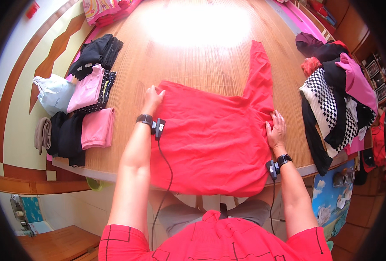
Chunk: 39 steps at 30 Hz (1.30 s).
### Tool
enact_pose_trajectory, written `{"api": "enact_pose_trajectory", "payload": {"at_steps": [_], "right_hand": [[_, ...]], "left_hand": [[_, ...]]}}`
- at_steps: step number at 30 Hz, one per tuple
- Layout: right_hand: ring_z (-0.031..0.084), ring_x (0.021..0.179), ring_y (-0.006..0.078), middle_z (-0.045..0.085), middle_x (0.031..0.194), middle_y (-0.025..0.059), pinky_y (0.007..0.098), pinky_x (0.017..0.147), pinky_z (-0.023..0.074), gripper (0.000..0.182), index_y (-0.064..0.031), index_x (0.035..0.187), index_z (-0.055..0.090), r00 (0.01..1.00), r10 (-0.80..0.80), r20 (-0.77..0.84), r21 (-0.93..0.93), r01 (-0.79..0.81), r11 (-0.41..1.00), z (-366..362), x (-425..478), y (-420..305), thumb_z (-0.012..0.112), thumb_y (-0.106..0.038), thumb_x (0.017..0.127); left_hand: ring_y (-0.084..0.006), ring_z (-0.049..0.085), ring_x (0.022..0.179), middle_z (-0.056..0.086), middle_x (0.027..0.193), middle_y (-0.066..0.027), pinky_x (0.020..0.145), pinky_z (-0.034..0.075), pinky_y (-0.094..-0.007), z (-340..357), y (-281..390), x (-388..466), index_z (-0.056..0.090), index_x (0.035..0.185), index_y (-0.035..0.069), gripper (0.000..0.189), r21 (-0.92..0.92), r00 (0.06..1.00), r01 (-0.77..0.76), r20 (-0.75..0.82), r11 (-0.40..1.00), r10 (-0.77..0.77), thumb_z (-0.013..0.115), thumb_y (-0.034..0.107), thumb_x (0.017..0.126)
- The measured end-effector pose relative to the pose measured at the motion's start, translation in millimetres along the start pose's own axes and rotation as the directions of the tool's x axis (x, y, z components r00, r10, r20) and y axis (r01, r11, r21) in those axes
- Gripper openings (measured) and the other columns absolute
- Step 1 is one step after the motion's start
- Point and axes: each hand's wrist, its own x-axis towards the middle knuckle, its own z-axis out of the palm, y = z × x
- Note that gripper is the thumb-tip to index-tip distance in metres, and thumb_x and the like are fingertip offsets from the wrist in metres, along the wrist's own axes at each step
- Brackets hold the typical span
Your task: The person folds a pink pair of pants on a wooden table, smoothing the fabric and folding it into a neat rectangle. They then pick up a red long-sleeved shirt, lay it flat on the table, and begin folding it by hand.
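Note:
A red long-sleeved top (209, 137) lies spread in front of me, its near side hanging over the edge of the bamboo mat (131, 137). One sleeve (260, 71) points away from me at the right; the other sleeve is not visible. My left hand (153, 99) is at the far left corner of the top, with the thumb by the cloth; whether the fingers pinch it is unclear. On the right edge, below the base of the sleeve, my right hand (278, 130) rests flat with fingers slightly apart. Shallow wrinkles cross the cloth between both hands.
Folded black clothes (98, 53), folded pink clothes (98, 127) and a pale blue bag (54, 93) line the left side. A loose heap with a checkered knit garment (326, 111) lies at right. Cables (170, 176) run from my wrist devices. Glare whitens the far mat.

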Motion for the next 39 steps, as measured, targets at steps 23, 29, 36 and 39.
{"api": "enact_pose_trajectory", "payload": {"at_steps": [23,29,36,39], "right_hand": [[0.044,0.135,0.0333,0.051,0.143,0.0152,0.0438,0.114,0.0331,0.054,-0.0058,0.135,0.053,0.999,0.036,-0.005,0.066,-0.036,0.997,-9,6,-4,0.065,-0.034,0.09],[0.045,0.134,0.033,0.052,0.141,0.015,0.0436,0.113,0.0348,0.053,-0.006,0.133,0.055,0.999,0.011,-0.036,0.062,-0.009,0.998,-3,6,-6,0.066,-0.034,0.089],[0.042,0.136,0.0325,0.051,0.143,0.0148,0.0443,0.114,0.0322,0.052,-0.0073,0.134,0.054,1.0,0.024,-0.015,0.085,-0.023,0.996,2,5,-2,0.064,-0.035,0.09],[0.042,0.136,0.0325,0.051,0.143,0.0147,0.0441,0.114,0.0323,0.052,-0.0077,0.134,0.054,0.999,0.015,-0.028,0.082,-0.013,0.997,2,6,0,0.064,-0.035,0.09]], "left_hand": [[-0.0277,0.066,0.089,0.066,0.097,-0.0186,0.078,0.052,-0.0393,-20,-51,-21,0.052,0.123,0.002,0.049,-0.171,0.995,-0.101,-0.043,0.98,0.095,0.075,0.025,0.087],[-0.0205,0.064,0.088,0.066,0.098,-0.0138,0.077,0.052,-0.0334,-54,-111,-114,0.054,0.119,0.001,0.051,-0.409,0.995,0.093,0.064,0.908,-0.074,0.079,0.029,0.085],[-0.0335,0.06,0.095,0.061,0.101,-0.0164,0.081,0.05,-0.0435,-82,-102,-191,0.059,0.103,0.005,0.032,0.125,0.982,0.014,-0.189,0.992,0.01,0.076,0.021,0.081],[-0.0342,0.062,0.088,0.063,0.092,-0.0156,0.076,0.05,-0.0443,-78,-103,-210,0.06,0.098,0.006,0.028,0.094,0.978,0.111,-0.185,0.989,-0.092,0.076,0.023,0.082]]}}
